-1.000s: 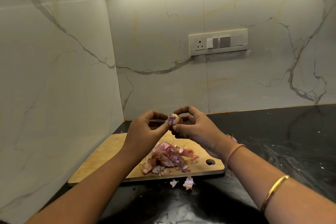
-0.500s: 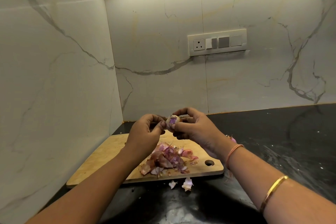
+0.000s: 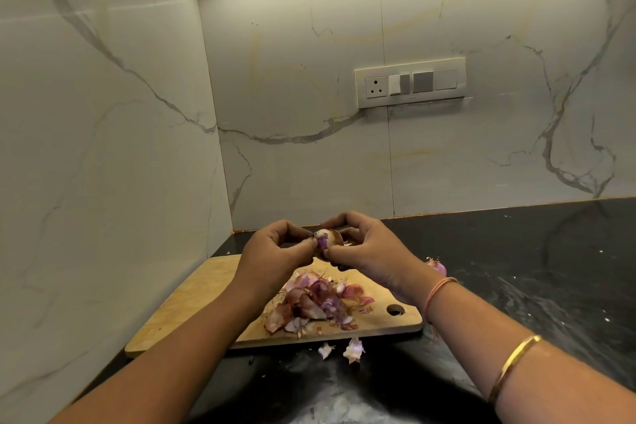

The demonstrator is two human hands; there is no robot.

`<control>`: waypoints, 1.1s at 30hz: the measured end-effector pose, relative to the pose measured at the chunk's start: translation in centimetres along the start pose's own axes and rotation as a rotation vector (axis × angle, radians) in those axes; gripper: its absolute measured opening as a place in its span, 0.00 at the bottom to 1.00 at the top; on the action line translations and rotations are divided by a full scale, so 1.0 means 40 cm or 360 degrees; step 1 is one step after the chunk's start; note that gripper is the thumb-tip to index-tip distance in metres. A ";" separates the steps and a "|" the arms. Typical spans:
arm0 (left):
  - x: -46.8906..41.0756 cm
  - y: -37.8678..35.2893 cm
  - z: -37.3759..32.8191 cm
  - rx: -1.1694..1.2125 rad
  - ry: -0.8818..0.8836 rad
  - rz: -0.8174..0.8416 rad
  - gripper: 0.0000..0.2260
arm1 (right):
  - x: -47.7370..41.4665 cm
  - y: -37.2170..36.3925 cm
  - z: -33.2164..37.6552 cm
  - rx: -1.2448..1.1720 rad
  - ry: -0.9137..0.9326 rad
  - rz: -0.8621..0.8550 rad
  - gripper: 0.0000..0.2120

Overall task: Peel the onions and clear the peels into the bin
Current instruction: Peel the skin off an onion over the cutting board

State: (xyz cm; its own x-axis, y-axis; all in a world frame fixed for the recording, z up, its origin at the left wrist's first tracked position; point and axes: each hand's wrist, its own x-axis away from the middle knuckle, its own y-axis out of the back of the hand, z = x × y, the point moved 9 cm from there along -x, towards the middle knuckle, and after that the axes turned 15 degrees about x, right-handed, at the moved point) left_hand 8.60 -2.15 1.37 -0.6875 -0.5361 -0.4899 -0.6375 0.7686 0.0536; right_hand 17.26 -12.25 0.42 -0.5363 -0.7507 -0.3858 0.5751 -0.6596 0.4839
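**Small onion in both hands above the board, skin partly off**

Head view. A small onion [image 3: 325,238] is held in the air between both hands, above the far end of a wooden cutting board [image 3: 192,306]. The right hand [image 3: 368,248] cups it from the right side, with fingers curled over the top and the thumb under it. The left hand [image 3: 275,251] pinches at the onion's purple near face with thumb and fingertip, apparently on a flap of skin. I cannot tell how firm that pinch is. A brown papery shell clings to the right side of the onion.

A pile of peels [image 3: 316,303] lies on the board below the hands. Two pale scraps [image 3: 352,349] have slipped off the board's near edge onto the black countertop [image 3: 516,268]. Another small onion [image 3: 437,265] shows just behind the right wrist, on the counter. No bin is in view.

The step in hand looks like stripping the last dry skin. To do it well, I would anchor the onion with the right hand and pull the flap down toward the root, not outward, so that it comes away in one strip. Turning the onion a little after each pull brings the brown shell round to the left thumb. Working directly over the pile lets the pieces fall onto the board, which leaves less to sweep up later.
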 end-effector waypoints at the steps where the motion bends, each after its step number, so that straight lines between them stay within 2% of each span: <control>1: 0.001 0.001 0.001 -0.0024 0.0008 -0.0012 0.01 | -0.001 0.001 0.003 0.0077 0.0025 -0.0020 0.12; 9: 0.008 0.002 -0.025 -0.0182 -0.0092 -0.0088 0.03 | 0.001 0.012 0.014 0.0318 0.0108 -0.0158 0.12; 17: 0.010 0.011 -0.020 -0.0423 -0.0144 -0.0128 0.05 | 0.000 -0.002 0.009 0.0393 0.0115 -0.0101 0.12; 24: 0.015 -0.002 -0.005 -0.0105 -0.0046 -0.0092 0.08 | -0.006 0.004 -0.009 0.0144 0.0005 -0.0067 0.11; 29: 0.016 -0.004 -0.004 -0.0076 -0.0047 -0.0059 0.04 | -0.007 0.007 -0.003 0.0304 0.0061 -0.0117 0.13; 33: 0.013 -0.005 0.004 -0.0030 0.0005 -0.0038 0.04 | -0.004 0.011 -0.001 0.0477 0.0083 -0.0148 0.16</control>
State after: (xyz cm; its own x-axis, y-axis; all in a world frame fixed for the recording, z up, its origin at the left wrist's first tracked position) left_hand 8.43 -2.52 0.97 -0.6732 -0.5552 -0.4885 -0.6600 0.7489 0.0585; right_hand 17.62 -12.41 0.66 -0.5412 -0.6939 -0.4750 0.3135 -0.6906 0.6517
